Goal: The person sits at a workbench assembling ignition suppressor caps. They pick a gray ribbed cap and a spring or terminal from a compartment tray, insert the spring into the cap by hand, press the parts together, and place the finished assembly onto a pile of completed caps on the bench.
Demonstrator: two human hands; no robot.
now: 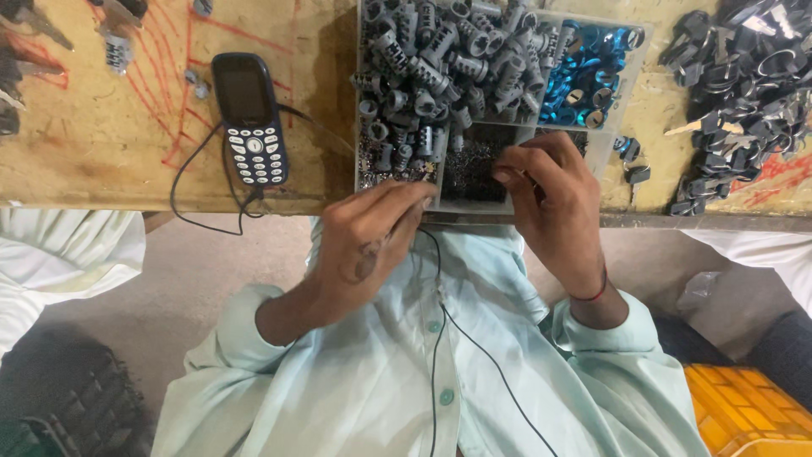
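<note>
We see the left hand (372, 233) pinched shut at the near edge of a clear compartment tray (365, 127), though what its fingertips hold is too small to tell. At three o'clock from it, the right hand (554, 203) curls over dark small parts (469, 169). Grey ribbed cylinders (440, 59) fill twelve o'clock; a keypad phone (249, 118) lies at ten.

Even, soft light from above, sharp at the centre

The wooden bench (101, 144) is brightly lit, the blue rings (584, 76) show small glints, soft shadow lies under the left hand (372, 237) and right hand (554, 207), the lower left corner is dark, and the edges bend slightly
</note>
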